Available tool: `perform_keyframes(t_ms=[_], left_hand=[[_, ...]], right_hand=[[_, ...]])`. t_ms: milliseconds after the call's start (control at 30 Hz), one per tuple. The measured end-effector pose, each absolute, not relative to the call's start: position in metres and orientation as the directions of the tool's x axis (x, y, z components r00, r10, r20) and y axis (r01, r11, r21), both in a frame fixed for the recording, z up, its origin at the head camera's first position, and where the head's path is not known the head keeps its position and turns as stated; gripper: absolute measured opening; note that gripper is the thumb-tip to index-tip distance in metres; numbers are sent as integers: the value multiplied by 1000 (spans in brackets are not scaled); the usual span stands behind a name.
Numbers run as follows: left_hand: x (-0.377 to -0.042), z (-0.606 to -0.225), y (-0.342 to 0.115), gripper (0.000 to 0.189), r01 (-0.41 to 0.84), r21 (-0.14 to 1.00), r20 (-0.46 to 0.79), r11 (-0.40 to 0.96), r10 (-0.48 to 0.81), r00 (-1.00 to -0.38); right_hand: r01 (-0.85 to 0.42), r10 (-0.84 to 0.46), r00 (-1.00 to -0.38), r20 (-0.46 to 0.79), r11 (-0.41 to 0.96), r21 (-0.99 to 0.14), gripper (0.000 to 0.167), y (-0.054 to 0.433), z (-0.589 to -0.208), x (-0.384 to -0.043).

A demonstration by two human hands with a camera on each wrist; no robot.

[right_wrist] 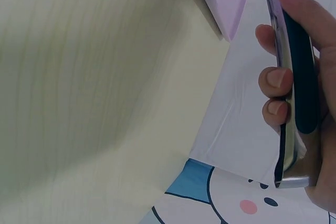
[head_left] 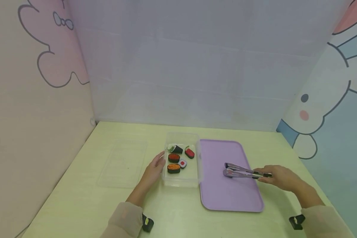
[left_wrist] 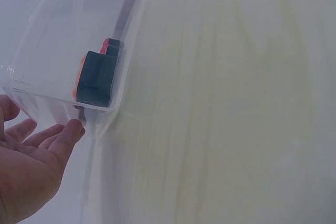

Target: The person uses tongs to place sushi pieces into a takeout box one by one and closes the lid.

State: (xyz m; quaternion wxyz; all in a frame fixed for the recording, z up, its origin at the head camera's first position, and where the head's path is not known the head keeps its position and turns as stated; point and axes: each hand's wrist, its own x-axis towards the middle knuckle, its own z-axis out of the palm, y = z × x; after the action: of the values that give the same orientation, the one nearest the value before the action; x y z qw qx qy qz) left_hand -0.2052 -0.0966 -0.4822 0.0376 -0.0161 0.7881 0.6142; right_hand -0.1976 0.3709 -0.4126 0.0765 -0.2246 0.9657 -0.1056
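Note:
My right hand (head_left: pixel 281 178) grips metal tongs (head_left: pixel 246 172) by their dark-padded handles; in the right wrist view the fingers wrap the handle (right_wrist: pixel 300 72). The tong ends are over the purple tray (head_left: pixel 226 196), with a small pale and reddish piece showing at the tips; I cannot tell whether it is pinched. My left hand (head_left: pixel 152 172) rests its fingers against the left wall of a clear plastic box (head_left: pixel 181 182). Inside lie toy sushi pieces: two orange-topped rolls (head_left: pixel 174 168), a white roll with a red centre (head_left: pixel 182 163), a red-topped piece (head_left: pixel 189 152) and a dark cone roll (head_left: pixel 177 149).
A clear flat lid (head_left: pixel 123 163) lies on the pale table (head_left: pixel 178 215) left of the box. The tray's left edge is right beside the box. Fabric walls with cartoon prints (head_left: pixel 312 115) enclose the table at the back and both sides.

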Motion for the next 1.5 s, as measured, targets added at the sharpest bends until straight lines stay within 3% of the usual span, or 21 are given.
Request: perform_keyframes(t_ms=[600, 1000, 1267, 1500], left_hand=[[-204, -482, -97, 46, -56, 966, -63, 253, 18, -998], [-204, -483, -98, 46, -45, 965, -52, 257, 20, -998], [-204, -484, -97, 46, -60, 968, -69, 242, 26, -997], [-205, -484, -96, 46, -72, 966, -80, 249, 22, -997]], right_hand=[[-494, -514, -858, 7, 821, -287, 41, 350, -400, -207], [-580, -579, -809, 98, 760, -293, 39, 310, -381, -218], [-645, -651, -751, 111, 687, -335, 37, 277, -384, -227], [-644, -664, -745, 61, 692, -326, 34, 260, -392, -229]])
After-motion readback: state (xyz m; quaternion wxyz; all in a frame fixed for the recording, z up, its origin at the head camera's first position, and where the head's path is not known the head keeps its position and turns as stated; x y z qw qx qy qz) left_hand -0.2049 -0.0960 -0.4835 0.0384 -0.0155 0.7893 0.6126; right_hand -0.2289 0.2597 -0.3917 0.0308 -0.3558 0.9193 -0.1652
